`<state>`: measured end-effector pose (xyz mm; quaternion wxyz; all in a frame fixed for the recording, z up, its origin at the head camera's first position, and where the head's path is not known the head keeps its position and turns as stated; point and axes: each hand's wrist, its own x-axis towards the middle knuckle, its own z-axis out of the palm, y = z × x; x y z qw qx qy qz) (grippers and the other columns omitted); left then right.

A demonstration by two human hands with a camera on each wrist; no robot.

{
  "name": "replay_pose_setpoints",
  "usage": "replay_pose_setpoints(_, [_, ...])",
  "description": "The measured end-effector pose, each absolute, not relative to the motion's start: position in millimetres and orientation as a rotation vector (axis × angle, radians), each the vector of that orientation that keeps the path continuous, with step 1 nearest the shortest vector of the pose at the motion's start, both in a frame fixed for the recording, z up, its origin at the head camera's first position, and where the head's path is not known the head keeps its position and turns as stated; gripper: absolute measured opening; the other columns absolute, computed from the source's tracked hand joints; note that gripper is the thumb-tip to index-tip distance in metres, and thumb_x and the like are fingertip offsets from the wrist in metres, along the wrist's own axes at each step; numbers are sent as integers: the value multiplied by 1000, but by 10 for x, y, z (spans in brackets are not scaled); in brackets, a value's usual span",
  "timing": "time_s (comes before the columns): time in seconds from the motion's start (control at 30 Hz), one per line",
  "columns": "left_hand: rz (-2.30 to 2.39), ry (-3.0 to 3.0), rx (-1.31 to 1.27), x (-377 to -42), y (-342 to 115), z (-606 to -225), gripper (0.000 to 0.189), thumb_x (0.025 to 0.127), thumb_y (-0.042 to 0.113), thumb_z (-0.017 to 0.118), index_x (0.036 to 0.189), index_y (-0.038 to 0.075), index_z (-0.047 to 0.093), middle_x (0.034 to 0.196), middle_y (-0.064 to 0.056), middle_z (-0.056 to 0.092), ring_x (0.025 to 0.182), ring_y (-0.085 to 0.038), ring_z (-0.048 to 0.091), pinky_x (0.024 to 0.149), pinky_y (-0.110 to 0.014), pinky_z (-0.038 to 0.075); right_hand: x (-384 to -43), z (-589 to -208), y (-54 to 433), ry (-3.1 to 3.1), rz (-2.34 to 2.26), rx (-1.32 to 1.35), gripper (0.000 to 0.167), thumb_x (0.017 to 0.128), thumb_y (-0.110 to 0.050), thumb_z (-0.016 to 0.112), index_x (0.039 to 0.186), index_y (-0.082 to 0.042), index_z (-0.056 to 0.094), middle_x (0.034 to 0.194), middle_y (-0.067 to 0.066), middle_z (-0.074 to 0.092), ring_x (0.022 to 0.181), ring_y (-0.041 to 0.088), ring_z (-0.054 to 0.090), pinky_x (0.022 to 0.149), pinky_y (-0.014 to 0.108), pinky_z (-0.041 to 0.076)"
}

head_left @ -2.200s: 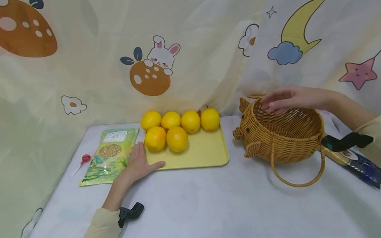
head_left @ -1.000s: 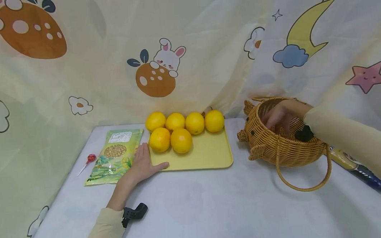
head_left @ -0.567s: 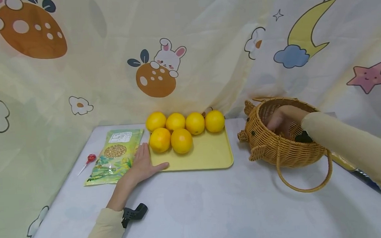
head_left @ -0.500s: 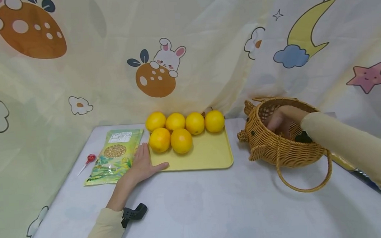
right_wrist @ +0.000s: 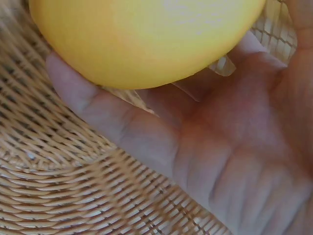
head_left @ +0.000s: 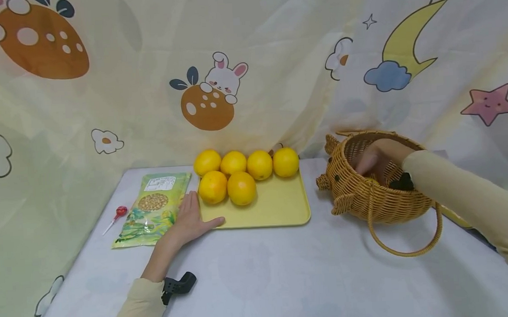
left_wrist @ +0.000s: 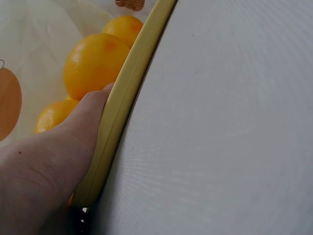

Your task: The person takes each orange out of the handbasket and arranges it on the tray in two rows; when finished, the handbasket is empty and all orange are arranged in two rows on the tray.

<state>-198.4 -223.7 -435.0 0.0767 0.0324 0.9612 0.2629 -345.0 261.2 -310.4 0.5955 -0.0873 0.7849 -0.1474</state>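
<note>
My left hand (head_left: 190, 222) lies at the near left corner of a yellow tray (head_left: 282, 207), fingers straight along its side and thumb along its front edge. Several oranges (head_left: 241, 188) sit on the tray in two rows. At the right, a pig-shaped wicker basket (head_left: 394, 206) stands with its mouth facing up. My right hand (head_left: 376, 158) reaches down inside it, partly hidden by the rim. Seen from the right wrist, that hand grips an orange (right_wrist: 146, 44), with thumb and fingers around its lower side, close over the woven wall.
A green bag of beans or grain (head_left: 153, 211) lies left of the tray, and a red lollipop (head_left: 120, 212) lies beyond it. A yellow and dark package (head_left: 455, 216) is partly hidden under the right forearm. The basket's handle loop (head_left: 407, 254) hangs toward the front.
My right hand has gone from above the basket's mouth down into it, and a bit of orange now shows by the near rim. The left hand stays put at the tray.
</note>
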Motion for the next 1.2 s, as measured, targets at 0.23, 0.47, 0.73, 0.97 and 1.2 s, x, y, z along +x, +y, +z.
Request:
replay_pose_setpoints(0.23, [769, 2885, 86, -1980, -2226, -4356, 129, 77, 71, 63, 152, -8, -7, 161, -28, -9, 150, -43, -5, 122, -58, 2, -3530, -2834, 2779, 1888, -451, -261, 69, 95, -37, 59, 150, -7, 31, 136, 15, 50, 111, 24, 56, 87, 46, 57])
replay_pose_setpoints(0.47, [767, 2888, 98, -1985, -2207, -4350, 129, 77, 72, 62, 151, -8, -7, 160, -29, -7, 150, -44, -3, 122, -58, 3, -3491, -2352, 2957, 2010, -518, -409, 59, 97, -35, 53, 147, -10, 35, 135, 16, 45, 108, 27, 57, 90, 46, 56])
replay_pose_setpoints(0.73, [773, 2898, 94, -2004, -2248, -4376, 130, 75, 74, 62, 152, -6, -6, 161, -29, -5, 149, -43, 0, 121, -59, 6, -3072, -2022, 2763, 2386, -796, -835, 44, 98, -13, 51, 142, -17, 47, 120, 6, 60, 95, 21, 62, 81, 30, 57])
replay_pose_setpoints(0.97, [771, 2877, 86, -1993, -2274, -4350, 130, 77, 75, 60, 152, -7, -9, 161, -28, -10, 150, -43, -6, 121, -59, 2, -2775, -2090, 2306, 2317, -1087, -1248, 54, 90, 5, 59, 141, -6, 47, 133, 4, 55, 101, 18, 60, 82, 24, 57])
replay_pose_setpoints(1.2, [781, 2870, 98, -1992, -2265, -4358, 131, 76, 75, 60, 152, -6, -10, 161, -28, -10, 150, -43, -6, 121, -59, 2, -2775, -2268, 2018, 2454, -1028, -1190, 56, 89, -7, 66, 141, -17, 49, 133, 0, 52, 103, 19, 56, 84, 24, 56])
